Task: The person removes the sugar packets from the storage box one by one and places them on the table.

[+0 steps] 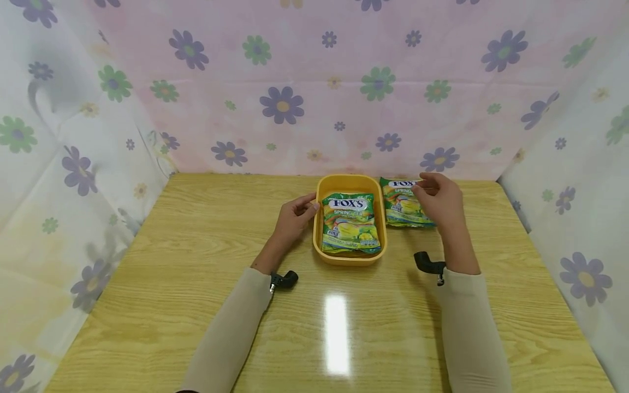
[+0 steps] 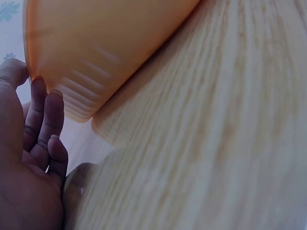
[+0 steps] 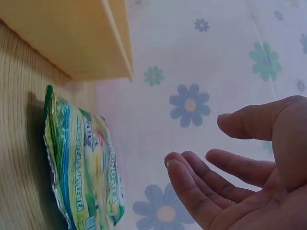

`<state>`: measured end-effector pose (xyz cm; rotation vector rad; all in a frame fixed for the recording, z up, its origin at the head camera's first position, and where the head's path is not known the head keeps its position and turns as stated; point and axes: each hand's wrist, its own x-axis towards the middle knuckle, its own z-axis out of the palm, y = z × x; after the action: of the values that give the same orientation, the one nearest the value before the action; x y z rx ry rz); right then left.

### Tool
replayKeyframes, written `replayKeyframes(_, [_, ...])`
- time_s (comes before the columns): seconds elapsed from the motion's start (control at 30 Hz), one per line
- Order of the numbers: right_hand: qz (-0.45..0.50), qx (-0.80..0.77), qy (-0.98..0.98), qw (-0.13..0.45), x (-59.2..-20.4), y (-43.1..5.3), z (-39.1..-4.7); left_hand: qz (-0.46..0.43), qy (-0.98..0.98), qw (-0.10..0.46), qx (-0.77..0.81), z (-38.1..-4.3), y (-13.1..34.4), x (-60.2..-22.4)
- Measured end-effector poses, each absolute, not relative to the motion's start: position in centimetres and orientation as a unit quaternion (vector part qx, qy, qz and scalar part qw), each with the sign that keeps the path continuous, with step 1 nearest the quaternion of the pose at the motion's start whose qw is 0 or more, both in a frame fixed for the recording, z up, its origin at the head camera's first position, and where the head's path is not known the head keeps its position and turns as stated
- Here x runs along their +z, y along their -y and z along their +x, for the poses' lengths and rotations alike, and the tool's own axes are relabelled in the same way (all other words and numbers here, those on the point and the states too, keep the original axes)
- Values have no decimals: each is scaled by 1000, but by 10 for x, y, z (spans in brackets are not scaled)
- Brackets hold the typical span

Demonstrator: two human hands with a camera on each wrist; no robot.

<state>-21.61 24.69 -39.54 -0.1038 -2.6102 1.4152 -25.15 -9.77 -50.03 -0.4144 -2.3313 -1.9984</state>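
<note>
A yellow plastic container (image 1: 350, 261) with rounded corners holds a green bag of Fox's Spring Tea candy (image 1: 350, 224). My left hand (image 1: 296, 217) grips the container's left rim, the thumb at its edge and other fingertips against the outer wall (image 2: 105, 52) in the left wrist view. A second green Fox's candy bag (image 1: 404, 204) lies on the table just right of the container. Over that bag's right side hovers my right hand (image 1: 441, 201), its fingers loosely bent with a gap to the thumb. In the right wrist view the bag (image 3: 84, 163) sits apart from the fingers.
The wooden table (image 1: 196, 245) ends behind the container at a pink flowered cloth backdrop (image 1: 339, 125). White flowered cloth (image 1: 589, 218) hangs at both sides. Black camera mounts (image 1: 429, 263) sit on both wrists.
</note>
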Motion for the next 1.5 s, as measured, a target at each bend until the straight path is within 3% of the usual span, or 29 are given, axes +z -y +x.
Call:
replayKeyframes(0.43, [15,480,876,52,-389,-218,-215,-134,757,18,-639,-253,97,-498])
replayKeyframes(0.83, [68,455,887,26,-388,-190,-210,-138,759,6,-637,-235,97,-466])
replayKeyframes(1.23, [78,426,899,-66,-392,-165,-203,-138,758,2,-637,-237,97,-469])
replayKeyframes(1.5, [101,371,919,-92,-397,-151,-200,-129,759,14,-638,-255,98,-500])
